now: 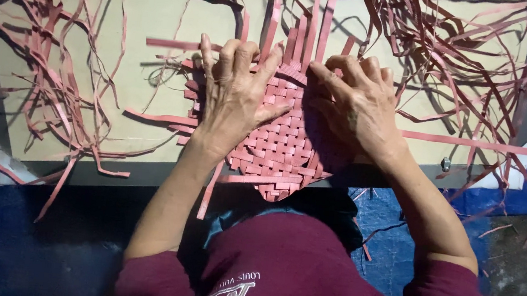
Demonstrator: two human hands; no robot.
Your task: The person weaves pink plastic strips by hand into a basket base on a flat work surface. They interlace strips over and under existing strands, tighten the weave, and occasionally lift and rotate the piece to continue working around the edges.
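Beige board (155, 5) bears pink woven mat (279, 146), strips pointing away; both hands (236, 95) pressing flat, holding nothing.

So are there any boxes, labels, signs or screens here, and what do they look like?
No boxes, signs or screens.
Printed mark: on the front of the person's maroon shirt, bottom middle of the view; pale angular outline shapes with a short line of small pale lettering above.
Nothing printed shows on the woven pink mat under the left hand and right hand, nor on the tan board.
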